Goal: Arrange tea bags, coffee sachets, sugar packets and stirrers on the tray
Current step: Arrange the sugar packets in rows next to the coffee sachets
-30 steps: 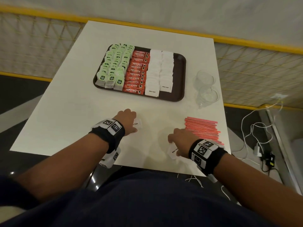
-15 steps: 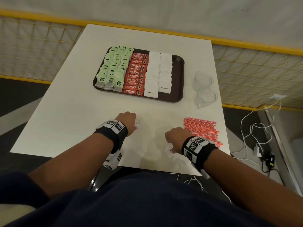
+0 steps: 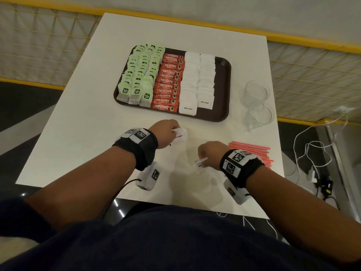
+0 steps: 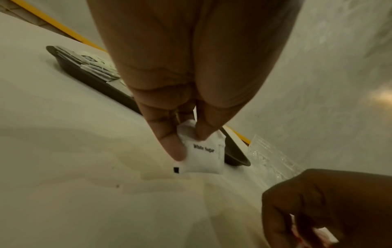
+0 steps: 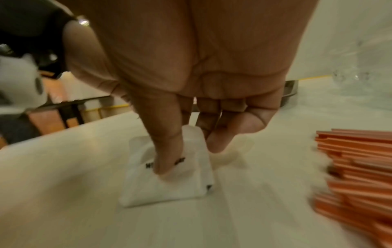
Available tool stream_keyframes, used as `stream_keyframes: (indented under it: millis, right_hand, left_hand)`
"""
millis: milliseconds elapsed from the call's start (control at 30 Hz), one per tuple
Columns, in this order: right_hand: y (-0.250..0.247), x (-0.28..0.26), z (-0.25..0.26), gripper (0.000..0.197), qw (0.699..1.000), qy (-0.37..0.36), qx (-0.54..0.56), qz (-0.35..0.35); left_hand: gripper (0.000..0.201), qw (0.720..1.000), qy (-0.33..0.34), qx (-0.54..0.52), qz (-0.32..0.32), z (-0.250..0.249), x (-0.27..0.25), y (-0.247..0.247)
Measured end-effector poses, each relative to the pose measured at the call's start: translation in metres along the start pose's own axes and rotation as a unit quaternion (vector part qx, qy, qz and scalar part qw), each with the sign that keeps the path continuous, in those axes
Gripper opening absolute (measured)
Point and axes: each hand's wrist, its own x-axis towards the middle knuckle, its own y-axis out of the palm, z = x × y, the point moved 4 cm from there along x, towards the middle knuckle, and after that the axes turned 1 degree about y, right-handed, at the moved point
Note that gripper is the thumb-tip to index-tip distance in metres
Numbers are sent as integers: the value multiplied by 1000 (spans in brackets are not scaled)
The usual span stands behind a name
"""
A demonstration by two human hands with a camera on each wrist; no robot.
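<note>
A dark brown tray (image 3: 222,90) at the table's far middle holds rows of green tea bags (image 3: 140,75), red coffee sachets (image 3: 169,83) and white sugar packets (image 3: 197,81). My left hand (image 3: 166,133) pinches a white sugar packet (image 3: 180,135) (image 4: 203,156) just above the table, in front of the tray. My right hand (image 3: 210,155) pinches another white sugar packet (image 3: 200,163) (image 5: 169,169) near the table's front edge. A pile of red stirrers (image 3: 252,151) (image 5: 358,167) lies just right of the right hand.
Two clear glass cups (image 3: 256,102) stand right of the tray near the table's right edge. Yellow mesh railing (image 3: 312,75) runs behind the white table (image 3: 88,133). White cables (image 3: 312,153) lie on the floor at the right.
Both hands have lifted their sugar packets off the table. The left packet now shows beyond the fingers, and the right packet has turned edge-up.
</note>
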Motion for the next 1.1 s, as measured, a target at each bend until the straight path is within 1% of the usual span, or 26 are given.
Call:
stream_keyframes:
  millis: [67, 133, 200, 267, 300, 400, 500, 600, 733, 833, 967, 1033, 1100]
  right_hand:
    - [-15, 9, -9, 14, 997, 7, 67, -45]
    - [-34, 15, -22, 18, 985, 24, 140, -95]
    - [-54, 21, -39, 15, 964, 49, 211, -157]
    - [-72, 30, -57, 12, 944, 79, 243, -210]
    - [-80, 36, -64, 13, 937, 94, 253, -224]
    - [-98, 55, -79, 19, 927, 134, 268, -227]
    - [-105, 78, -85, 22, 936, 163, 238, -201]
    - [-108, 98, -88, 21, 937, 176, 243, -180]
    - [-113, 114, -87, 18, 942, 178, 232, -164]
    - [-115, 120, -88, 16, 943, 184, 224, -166]
    - [-118, 120, -92, 28, 936, 208, 226, -174]
    - [-120, 114, -95, 29, 928, 217, 231, -198]
    - [-120, 105, -99, 24, 918, 223, 238, -225]
  left_hand:
    - [21, 1000, 6, -27, -8, -1, 6, -9]
    - [22, 999, 15, -36, -15, -4, 11, -21]
    - [23, 999, 25, -36, -22, -5, 19, -33]
    - [25, 998, 33, -34, -30, -3, 28, -44]
    - [25, 998, 35, -35, -33, -1, 34, -49]
    - [25, 998, 40, -38, -40, 2, 51, -61]
    - [25, 997, 41, -49, -44, 2, 66, -69]
    - [23, 996, 37, -70, -47, 1, 80, -77]
    - [14, 995, 42, -81, -41, 2, 98, -82]
    - [11, 995, 57, -77, -24, -4, 110, -82]
    - [11, 995, 84, -46, 21, -23, 124, -76]
    - [11, 994, 96, -17, 50, -35, 130, -68]
    - [14, 993, 107, 13, 57, -46, 137, -61]
